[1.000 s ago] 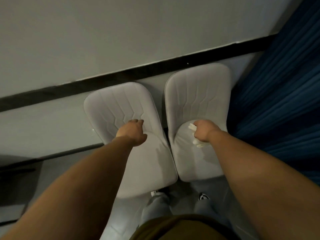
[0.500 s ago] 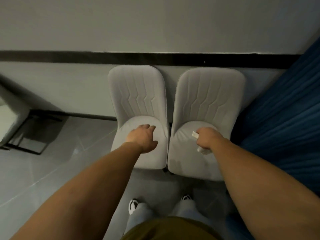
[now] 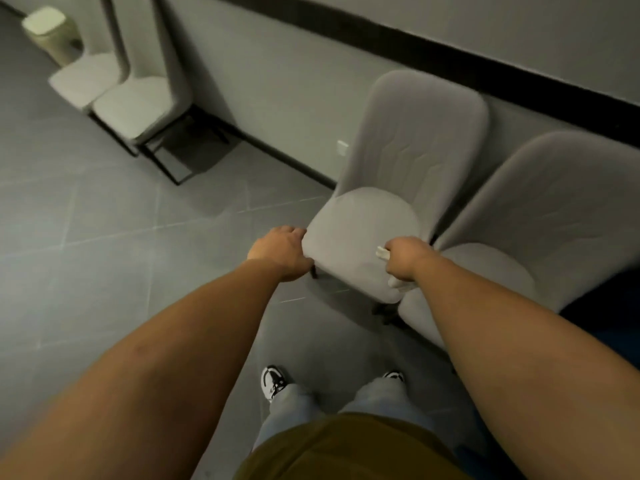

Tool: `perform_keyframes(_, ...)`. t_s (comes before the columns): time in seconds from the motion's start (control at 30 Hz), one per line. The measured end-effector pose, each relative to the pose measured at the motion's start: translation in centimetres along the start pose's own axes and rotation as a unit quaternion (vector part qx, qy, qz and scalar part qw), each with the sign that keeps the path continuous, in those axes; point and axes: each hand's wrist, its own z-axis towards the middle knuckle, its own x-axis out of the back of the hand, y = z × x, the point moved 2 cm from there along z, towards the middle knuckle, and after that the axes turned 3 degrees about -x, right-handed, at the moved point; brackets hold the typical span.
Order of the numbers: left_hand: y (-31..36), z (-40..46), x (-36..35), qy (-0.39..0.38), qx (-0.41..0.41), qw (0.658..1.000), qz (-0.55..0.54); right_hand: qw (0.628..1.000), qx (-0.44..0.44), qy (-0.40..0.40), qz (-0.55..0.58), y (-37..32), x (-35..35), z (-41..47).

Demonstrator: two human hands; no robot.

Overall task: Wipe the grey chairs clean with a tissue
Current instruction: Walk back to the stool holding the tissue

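Two grey padded chairs stand side by side against the wall, the left chair (image 3: 388,188) in the middle of the view and the right chair (image 3: 540,216) beside it. My left hand (image 3: 280,252) grips the front left edge of the left chair's seat, thumb underneath. My right hand (image 3: 407,258) is on the right side of the same seat and holds a folded white tissue (image 3: 382,252), whose ends stick out above and below the fist.
Two more grey chairs (image 3: 138,98) stand against the wall at the far left, with a pale bin (image 3: 48,29) behind them. Grey tiled floor (image 3: 121,237) lies open to the left. A white wall socket (image 3: 342,147) sits low by the left chair. My feet (image 3: 273,381) are just before the chairs.
The view has swung left and back. My left hand has moved from the top of the left seat to its front left edge. My right hand with the tissue has shifted from the right chair onto the left chair.
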Motion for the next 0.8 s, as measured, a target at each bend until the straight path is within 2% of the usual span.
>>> perform_keyframes(0.07, -6.0, -1.6, -0.5, -0.006, 0.052, 0.999, -0.012, 1.0, 0.014, 0.002, 0.002, -4.8, -0.4, 0.7)
perform_keyframes(0.2, -17.5, -5.3, -1.5, -0.02, 0.132, 0.99, -0.047, 0.997, 0.049, -0.005, -0.062, -14.6, -1.7, 1.6)
perform_keyframes(0.33, -27.9, -9.1, -2.2, -0.024, 0.195, 0.978, -0.065, 0.994, 0.062, -0.045, -0.078, -23.9, -3.3, 3.0)
perform_keyframes(0.43, -34.1, -11.4, -2.2, -0.026, 0.226, 0.971, -0.078, 0.986, 0.102, -0.035, -0.13, -30.6, -4.5, 3.7)
perform_keyframes(0.57, -40.0, -13.6, -3.2, -0.026, 0.261, 0.96, -0.097, 0.97, 0.159, -0.024, -0.184, -38.4, -6.0, 4.3)
perform_keyframes(0.8, -45.1, -14.2, -4.5, -0.029, 0.286, 0.947, -0.141, 0.945, 0.232, -0.002, -0.232, -49.5, -4.5, 8.0)
